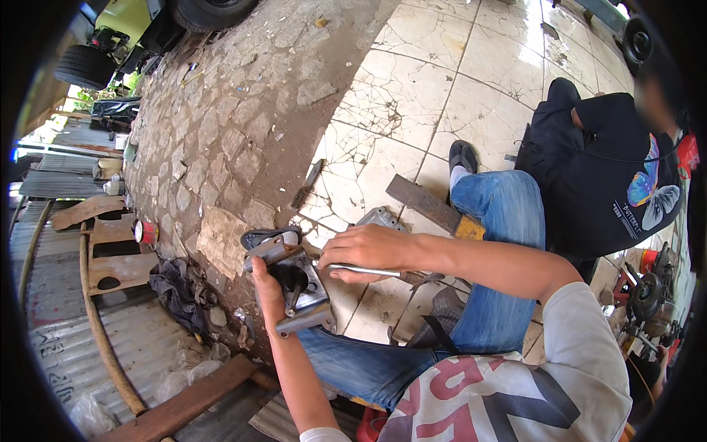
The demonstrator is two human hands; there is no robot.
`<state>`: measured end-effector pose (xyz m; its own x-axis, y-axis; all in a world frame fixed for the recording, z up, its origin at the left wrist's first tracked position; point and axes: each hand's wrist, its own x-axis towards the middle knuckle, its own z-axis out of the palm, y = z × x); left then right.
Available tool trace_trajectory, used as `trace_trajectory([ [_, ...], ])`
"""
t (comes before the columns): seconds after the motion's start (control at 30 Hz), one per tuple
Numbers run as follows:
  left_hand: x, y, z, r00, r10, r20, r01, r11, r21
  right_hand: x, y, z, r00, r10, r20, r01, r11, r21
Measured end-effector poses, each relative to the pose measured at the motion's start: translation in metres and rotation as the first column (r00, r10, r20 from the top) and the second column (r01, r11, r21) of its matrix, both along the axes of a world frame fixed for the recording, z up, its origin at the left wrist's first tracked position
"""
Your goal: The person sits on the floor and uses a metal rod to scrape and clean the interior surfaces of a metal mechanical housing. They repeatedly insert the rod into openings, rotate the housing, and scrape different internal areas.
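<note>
Over my lap, my left hand [267,293] is wrapped round the left side of a grey metal engine part [315,289]. It has a dark round hollow in the middle and thick rounded lugs at its ends. My right hand [368,249] is closed round a slim silver metal rod tool [372,271], just right of the part. The tool's near end points toward my forearm; its working end by the part is hidden by my fingers. Behind my right hand, another grey metal casting [381,217] lies on the tiles.
A brush with a dark handle [309,183] and a heavy steel bar [423,202] lie on the cracked tiles. A person in black [600,162] sits close on the right. A dark cloth [179,291] and wooden planks [180,405] are at left, beside corrugated sheets.
</note>
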<state>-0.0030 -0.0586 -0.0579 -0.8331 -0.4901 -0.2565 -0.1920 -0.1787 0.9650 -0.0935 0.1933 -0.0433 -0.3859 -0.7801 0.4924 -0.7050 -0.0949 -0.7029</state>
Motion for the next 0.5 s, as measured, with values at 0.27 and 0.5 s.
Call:
trace_trajectory([
  [0.27,0.003,-0.007,-0.007,1.0,-0.016,-0.004,0.016,0.996,-0.089,-0.004,0.003,0.005,0.985,0.174,0.02,-0.173,0.985,-0.024],
  [0.5,-0.002,-0.014,-0.007,1.0,0.0,-0.016,-0.002,0.995,-0.101,0.012,-0.002,0.006,0.976,0.159,0.152,-0.164,0.986,0.02],
])
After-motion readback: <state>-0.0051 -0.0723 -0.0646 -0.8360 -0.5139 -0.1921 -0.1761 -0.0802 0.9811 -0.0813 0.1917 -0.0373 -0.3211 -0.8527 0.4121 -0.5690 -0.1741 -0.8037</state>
